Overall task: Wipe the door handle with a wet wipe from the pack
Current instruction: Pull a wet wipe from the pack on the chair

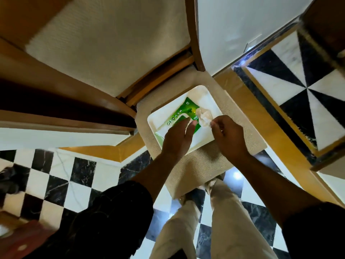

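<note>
A floor of black and white checkered tiles (61,176) with an ochre band fills the left and runs under the person's 2 legs in pale trousers. A brown wooden door frame (61,101) crosses the upper left. At centre, a cream textured square seat (196,165) carries a white square tray (203,91), which sits well inside the seat's edges. On the tray lies a green wet-wipe pack (182,114). The left hand (176,139) rests flat on the pack, fingers pressed together. The right hand (226,133) pinches a crumpled white wipe (204,116) at the pack's right end. Farther right, more checkered floor lies bare beside a dark wooden edge.
</note>
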`<control>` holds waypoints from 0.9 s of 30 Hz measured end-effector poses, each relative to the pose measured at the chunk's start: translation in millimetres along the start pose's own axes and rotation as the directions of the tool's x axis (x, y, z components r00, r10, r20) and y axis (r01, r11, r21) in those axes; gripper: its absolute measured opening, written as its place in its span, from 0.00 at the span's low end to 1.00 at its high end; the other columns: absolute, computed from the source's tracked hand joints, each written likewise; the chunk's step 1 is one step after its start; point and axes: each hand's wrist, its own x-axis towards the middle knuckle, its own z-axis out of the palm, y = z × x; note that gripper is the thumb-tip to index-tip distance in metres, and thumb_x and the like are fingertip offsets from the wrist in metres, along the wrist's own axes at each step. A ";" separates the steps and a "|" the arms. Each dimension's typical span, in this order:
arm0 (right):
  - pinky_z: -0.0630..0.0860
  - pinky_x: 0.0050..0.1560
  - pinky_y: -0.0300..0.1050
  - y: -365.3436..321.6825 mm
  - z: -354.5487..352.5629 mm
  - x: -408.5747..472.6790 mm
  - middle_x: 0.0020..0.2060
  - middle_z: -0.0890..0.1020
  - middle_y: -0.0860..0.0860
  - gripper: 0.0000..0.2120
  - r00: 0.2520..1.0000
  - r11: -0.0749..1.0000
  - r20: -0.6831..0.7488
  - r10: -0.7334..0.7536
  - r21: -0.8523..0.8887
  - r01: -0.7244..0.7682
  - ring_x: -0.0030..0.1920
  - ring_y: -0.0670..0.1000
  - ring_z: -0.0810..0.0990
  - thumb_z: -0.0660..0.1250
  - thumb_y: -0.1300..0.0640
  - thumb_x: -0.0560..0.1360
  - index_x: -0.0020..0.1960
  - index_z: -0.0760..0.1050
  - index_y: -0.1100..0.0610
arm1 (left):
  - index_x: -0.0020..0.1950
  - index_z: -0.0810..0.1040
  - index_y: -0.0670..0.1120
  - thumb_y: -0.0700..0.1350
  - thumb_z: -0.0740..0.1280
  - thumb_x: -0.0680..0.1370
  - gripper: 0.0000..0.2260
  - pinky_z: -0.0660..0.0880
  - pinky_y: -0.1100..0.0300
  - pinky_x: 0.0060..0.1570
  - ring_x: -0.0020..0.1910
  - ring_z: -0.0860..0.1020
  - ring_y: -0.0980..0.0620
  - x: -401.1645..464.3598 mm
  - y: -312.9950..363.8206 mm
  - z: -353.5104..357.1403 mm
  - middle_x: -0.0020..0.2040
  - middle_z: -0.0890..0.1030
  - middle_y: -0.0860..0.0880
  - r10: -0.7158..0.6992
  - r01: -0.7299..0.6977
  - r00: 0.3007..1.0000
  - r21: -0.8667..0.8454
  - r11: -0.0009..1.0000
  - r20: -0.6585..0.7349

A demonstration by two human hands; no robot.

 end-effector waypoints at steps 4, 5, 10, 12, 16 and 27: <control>0.73 0.40 0.42 -46.6 -23.1 -9.7 0.38 0.83 0.52 0.02 1.000 0.997 -0.026 0.018 0.081 -0.016 0.39 0.50 0.80 0.67 0.61 0.76 0.45 0.78 0.57 | 0.60 0.80 0.47 0.49 0.65 0.81 0.10 0.81 0.52 0.54 0.52 0.83 0.46 -19.7 49.0 -32.1 0.57 0.84 0.43 -0.258 0.266 0.962 -0.479 0.836 0.085; 0.74 0.40 0.42 -55.1 -28.4 -14.4 0.37 0.83 0.51 0.02 0.999 0.994 -0.037 0.031 0.110 -0.027 0.37 0.49 0.80 0.68 0.61 0.75 0.44 0.79 0.57 | 0.60 0.79 0.48 0.45 0.67 0.81 0.09 0.81 0.56 0.49 0.50 0.83 0.47 -26.0 56.3 -39.2 0.56 0.84 0.43 -0.269 0.296 0.954 -0.576 0.762 0.134; 0.74 0.42 0.35 -113.8 -56.2 -45.0 0.36 0.82 0.47 0.04 0.995 0.957 -0.088 0.043 0.289 -0.016 0.36 0.39 0.79 0.68 0.65 0.75 0.43 0.79 0.59 | 0.63 0.76 0.44 0.33 0.68 0.78 0.15 0.82 0.61 0.43 0.39 0.83 0.49 -67.1 91.3 -90.4 0.43 0.81 0.46 -0.076 0.215 0.975 -0.787 0.579 0.210; 0.77 0.42 0.43 -137.0 -69.1 -61.9 0.37 0.82 0.51 0.04 0.989 0.929 -0.130 0.078 0.369 -0.025 0.37 0.46 0.80 0.68 0.66 0.75 0.44 0.78 0.58 | 0.57 0.78 0.45 0.32 0.66 0.78 0.12 0.82 0.63 0.43 0.38 0.81 0.52 -81.0 104.2 -112.9 0.43 0.80 0.48 -0.032 0.128 0.990 -0.782 0.610 0.137; 0.79 0.38 0.40 -163.8 -102.3 -86.7 0.38 0.83 0.51 0.09 0.933 0.873 -0.307 0.188 0.488 -0.015 0.37 0.50 0.81 0.68 0.65 0.75 0.42 0.75 0.51 | 0.49 0.77 0.50 0.30 0.63 0.79 0.15 0.81 0.62 0.44 0.39 0.80 0.53 -94.8 120.3 -147.5 0.47 0.79 0.46 0.026 -0.037 0.999 -0.757 0.652 -0.027; 0.76 0.37 0.30 -211.3 -175.5 -110.8 0.53 0.79 0.46 0.16 0.963 0.882 -0.247 0.111 0.470 0.019 0.48 0.42 0.82 0.64 0.56 0.77 0.64 0.70 0.45 | 0.51 0.77 0.48 0.31 0.59 0.78 0.14 0.83 0.53 0.35 0.41 0.82 0.48 -126.0 192.0 -162.1 0.47 0.79 0.45 0.302 -0.153 0.952 -0.762 0.629 0.058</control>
